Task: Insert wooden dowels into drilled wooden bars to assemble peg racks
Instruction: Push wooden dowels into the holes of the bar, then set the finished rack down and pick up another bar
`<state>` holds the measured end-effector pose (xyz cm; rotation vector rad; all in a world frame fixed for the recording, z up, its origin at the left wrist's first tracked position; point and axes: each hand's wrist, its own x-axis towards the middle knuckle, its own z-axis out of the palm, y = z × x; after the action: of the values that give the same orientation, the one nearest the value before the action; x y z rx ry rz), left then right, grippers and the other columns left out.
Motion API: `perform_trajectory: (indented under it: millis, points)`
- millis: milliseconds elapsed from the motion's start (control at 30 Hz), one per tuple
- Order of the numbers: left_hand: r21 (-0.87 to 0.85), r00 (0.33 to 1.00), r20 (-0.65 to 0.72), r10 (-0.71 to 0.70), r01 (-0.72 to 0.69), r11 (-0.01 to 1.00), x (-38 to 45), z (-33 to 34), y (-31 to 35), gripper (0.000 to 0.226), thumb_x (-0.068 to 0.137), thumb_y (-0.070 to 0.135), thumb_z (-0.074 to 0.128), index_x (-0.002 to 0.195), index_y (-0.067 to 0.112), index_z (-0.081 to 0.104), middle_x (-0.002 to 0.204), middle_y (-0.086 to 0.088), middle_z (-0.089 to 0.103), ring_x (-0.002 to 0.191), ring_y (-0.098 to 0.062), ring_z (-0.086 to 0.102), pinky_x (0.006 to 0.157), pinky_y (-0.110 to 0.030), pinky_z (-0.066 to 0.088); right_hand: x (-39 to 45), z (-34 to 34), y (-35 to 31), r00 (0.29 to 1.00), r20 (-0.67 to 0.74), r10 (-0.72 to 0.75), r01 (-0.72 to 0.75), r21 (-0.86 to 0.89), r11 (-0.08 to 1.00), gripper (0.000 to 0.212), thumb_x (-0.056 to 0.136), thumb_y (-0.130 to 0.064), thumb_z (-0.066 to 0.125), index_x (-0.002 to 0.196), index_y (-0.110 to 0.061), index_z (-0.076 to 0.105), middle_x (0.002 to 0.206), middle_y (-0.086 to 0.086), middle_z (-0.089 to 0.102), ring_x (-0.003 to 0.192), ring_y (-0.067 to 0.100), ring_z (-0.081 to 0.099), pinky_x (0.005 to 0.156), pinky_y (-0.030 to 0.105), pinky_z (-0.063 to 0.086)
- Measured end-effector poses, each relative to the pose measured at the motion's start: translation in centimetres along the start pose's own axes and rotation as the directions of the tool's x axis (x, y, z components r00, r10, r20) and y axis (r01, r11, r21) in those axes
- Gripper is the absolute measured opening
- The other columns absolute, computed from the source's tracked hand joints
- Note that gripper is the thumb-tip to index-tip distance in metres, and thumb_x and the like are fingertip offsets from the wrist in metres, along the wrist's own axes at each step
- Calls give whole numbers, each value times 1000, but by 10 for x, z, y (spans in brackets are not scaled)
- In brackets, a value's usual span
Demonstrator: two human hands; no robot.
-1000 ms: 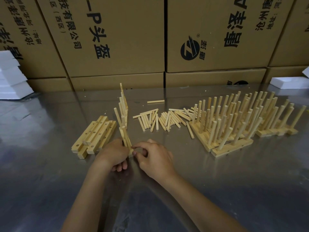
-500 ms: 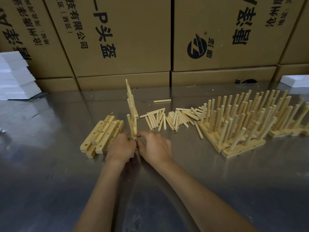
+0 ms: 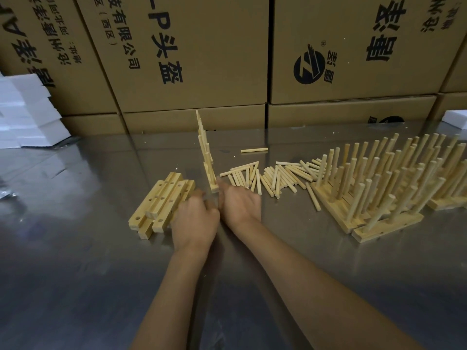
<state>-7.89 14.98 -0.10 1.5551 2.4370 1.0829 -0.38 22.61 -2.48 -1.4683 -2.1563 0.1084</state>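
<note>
Both hands, the left hand and right hand, are seen side by side, fingers loosely curled, at the pegged bar on the tabletop; any grip cannot be told.

Pale, matt bare-wood dowels and drilled bars lie on a glossy, reflective metal table.

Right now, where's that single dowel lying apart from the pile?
The lone dowel lies on the metal table behind the loose dowel pile, right of the rack being assembled.
</note>
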Motion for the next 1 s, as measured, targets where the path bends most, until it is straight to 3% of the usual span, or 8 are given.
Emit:
perform_trajectory:
  millis: [100,200,333,433,533,667,800,1000]
  points:
    - [292,988,-114,108,-70,954,4,-5,-7,31,92,15,55,118,4,64,117,-17,60,110,-32,49,91,-42,38,-6,-1,2,999,-53,-7,9,49,999,40,96,-19,47,136,-22,47,83,4,68,81,26,66,61,30,31]
    - [507,995,-85,56,-5,862,8,-13,-17,38,90,23,58,126,9,61,133,-13,52,125,-30,42,104,-44,29,-10,-3,4,998,-25,56,-52,141,989,37,97,-28,45,131,-20,54,89,4,69,91,25,64,68,31,36]
    - [566,996,-85,30,24,824,7,-15,-18,30,88,26,61,114,12,67,130,-11,53,125,-30,42,109,-46,26,-18,-10,14,987,145,64,-117,388,914,43,94,-29,51,136,-21,55,89,0,63,99,22,61,81,29,43]
    - [575,990,-118,77,5,818,4,-13,-11,23,90,20,60,108,10,69,124,-13,54,117,-31,43,101,-43,31,-31,-16,25,998,-50,33,-10,408,913,32,92,-18,52,121,-15,66,99,-1,61,102,16,53,88,29,43]
    - [531,992,-92,84,-22,847,0,-13,-9,27,92,11,55,118,7,62,122,-15,55,115,-32,44,95,-41,35,-36,-23,35,969,-247,14,3,70,998,34,91,-22,51,122,-18,64,122,0,56,118,19,45,96,38,36]
    - [466,995,-11,98,-82,881,-2,-11,-9,34,92,11,58,126,12,56,121,-13,60,113,-32,50,94,-40,40,-41,-27,46,1000,-10,-1,1,-65,998,39,96,-28,42,131,-16,56,134,0,52,133,20,35,114,45,20]
    - [206,996,37,78,-84,975,-7,-9,0,51,88,28,70,133,12,51,125,-14,55,112,-34,55,89,-43,47,-47,-32,42,1000,-14,0,-1,-68,998,34,95,-27,46,124,-14,59,124,3,59,122,21,47,114,42,26]
    - [-79,984,173,29,-15,997,-11,-2,13,52,84,22,74,134,22,58,133,-7,44,109,-27,57,84,-32,43,-68,-47,61,994,-98,42,-42,7,999,15,89,-20,56,104,-18,56,108,0,53,106,21,50,92,36,40]
